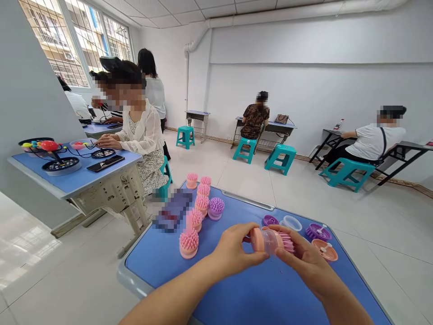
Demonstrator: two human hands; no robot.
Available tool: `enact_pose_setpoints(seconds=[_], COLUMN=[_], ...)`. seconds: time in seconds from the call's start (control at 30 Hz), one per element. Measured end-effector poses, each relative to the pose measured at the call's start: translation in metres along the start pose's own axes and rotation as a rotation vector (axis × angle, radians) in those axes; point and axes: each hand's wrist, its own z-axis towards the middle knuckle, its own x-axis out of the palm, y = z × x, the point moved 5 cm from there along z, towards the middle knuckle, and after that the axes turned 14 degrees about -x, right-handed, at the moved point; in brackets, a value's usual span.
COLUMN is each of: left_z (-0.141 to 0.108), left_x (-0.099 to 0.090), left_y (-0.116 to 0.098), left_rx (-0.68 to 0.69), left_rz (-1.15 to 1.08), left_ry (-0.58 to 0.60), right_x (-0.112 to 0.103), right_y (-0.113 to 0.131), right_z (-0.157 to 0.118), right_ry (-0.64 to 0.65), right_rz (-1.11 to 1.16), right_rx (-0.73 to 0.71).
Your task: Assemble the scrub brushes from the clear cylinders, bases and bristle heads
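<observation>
Above the right part of the blue desk, both my hands grip one pink scrub brush [270, 240] with a clear middle, tilted on its side. My left hand [233, 247] pinches its peach-coloured base end. Around the bristled end, my right hand [302, 259] has its fingers closed. Just behind my hands lie a purple round cap [271, 220] and a clear ring-shaped part [291, 223]. To the right of my right hand are a purple bristled brush head [318, 231] and an orange brush part [324, 250], each with a white stem on it.
Several pink brushes [188, 243] stand in a row on the desk's left side, beside one purple brush [216, 208]. A blurred phone-like object [173, 210] lies by the left edge. Other people sit at nearby desks; turquoise stools [280, 159] stand on the floor.
</observation>
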Motion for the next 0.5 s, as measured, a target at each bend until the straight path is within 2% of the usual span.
enact_pose_setpoints(seconds=[0.1,0.17,0.37,0.43,0.5], left_z=[-0.002,-0.003,0.001,0.002,0.001], left_x=[0.001,0.000,0.001,0.002,0.002], left_y=[-0.004,-0.004,0.007,0.007,0.004], left_rx=[0.080,0.062,-0.169,-0.157,-0.089], left_rz=[0.058,0.035,-0.166,-0.172,-0.128], left_ry=[-0.006,0.003,0.127,0.141,0.121], right_x=[0.000,0.001,0.001,0.001,0.000], right_y=[-0.006,-0.008,0.003,0.003,0.001], right_z=[0.001,0.000,-0.002,-0.001,0.000], right_ry=[-0.002,-0.014,-0.050,-0.038,-0.021], right_rz=[0.043,0.067,-0.014,-0.028,-0.039], right_rx=[0.081,0.108,-0.014,-0.028,-0.027])
